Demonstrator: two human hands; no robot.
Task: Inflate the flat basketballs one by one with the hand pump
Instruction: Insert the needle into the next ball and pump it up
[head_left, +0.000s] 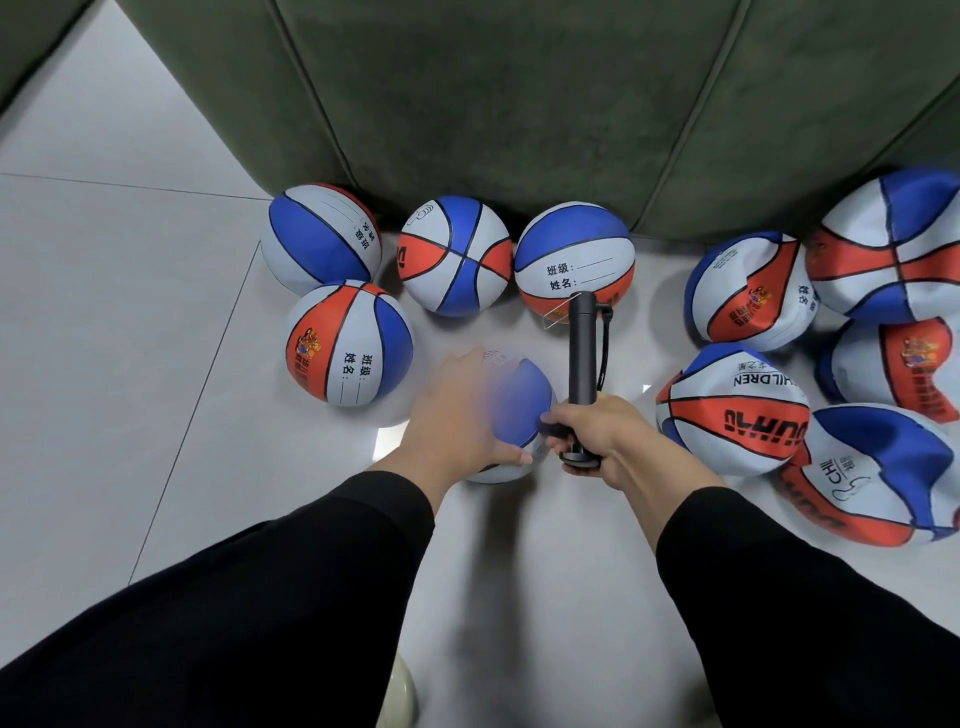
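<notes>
Hands (597, 431) grip pump (581, 353) (upright) — balls (452, 257) flank it.

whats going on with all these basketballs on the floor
A person is working through a batch of basketballs with a hand pump. Their right hand grips the pump's handle end, while the left hand rests on the ball being handled, which is blurred. Four round, firm-looking balls sit to the left by the green sofa. A cluster of crumpled, flat balls lies to the right, not yet pumped.
</notes>
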